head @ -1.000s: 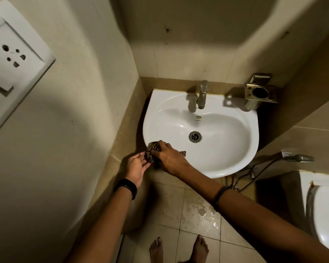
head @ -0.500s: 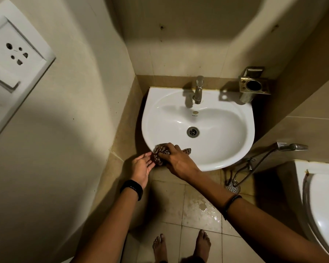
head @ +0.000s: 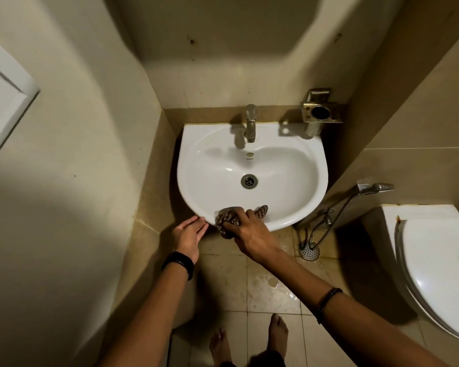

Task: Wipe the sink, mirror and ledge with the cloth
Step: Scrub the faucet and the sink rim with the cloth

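Note:
A white wall-mounted sink (head: 297, 160) fills the middle of the head view, with a metal tap (head: 250, 123) at its back and a drain (head: 249, 180) in the bowl. My right hand (head: 249, 233) presses a brown checked cloth (head: 229, 215) onto the sink's front rim. My left hand (head: 190, 234) lies flat with fingers together, its fingertips touching the rim's front left edge and holding nothing. No mirror or ledge is in view.
A metal holder (head: 319, 112) is fixed to the wall at the sink's back right. A hand spray with hose (head: 374, 187) hangs right of the sink, above a floor drain (head: 308, 250). A toilet (head: 440, 266) stands at right. The floor tiles are wet. A socket plate (head: 3, 107) sits on the left wall.
My right hand has slid the cloth rightward along the front rim. My left hand has let go of the cloth and now rests apart from it at the rim.

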